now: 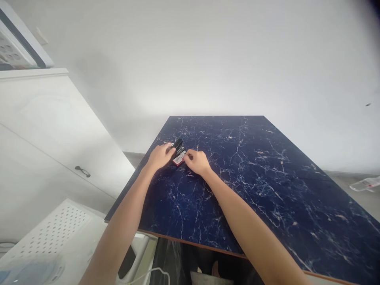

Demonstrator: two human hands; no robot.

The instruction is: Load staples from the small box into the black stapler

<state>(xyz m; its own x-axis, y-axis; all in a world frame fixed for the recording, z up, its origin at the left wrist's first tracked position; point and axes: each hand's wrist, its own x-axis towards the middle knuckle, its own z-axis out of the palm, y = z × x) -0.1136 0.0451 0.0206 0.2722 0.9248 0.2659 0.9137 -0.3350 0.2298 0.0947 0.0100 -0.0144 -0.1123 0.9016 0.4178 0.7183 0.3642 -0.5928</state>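
Note:
My left hand (160, 155) lies at the left part of the dark blue marbled table (237, 170), its fingers closed around a black stapler (178, 144). A small red-and-white box (179, 159) sits just in front of the stapler, close against it. My right hand (197, 160) is curled at the box's right end, thumb and fingers pinched together there. Those fingertips partly cover the box's edge. Another bit of red and white (170, 144) shows beyond my left fingers, mostly hidden by them.
To the left stands a white cabinet (59, 130) with a dark handle. A white perforated surface (56, 225) is at the lower left, with a pale cable (157, 270) near the table's front edge. A plain wall (213, 59) rises behind. Clear plastic packaging (365, 184) lies at far right.

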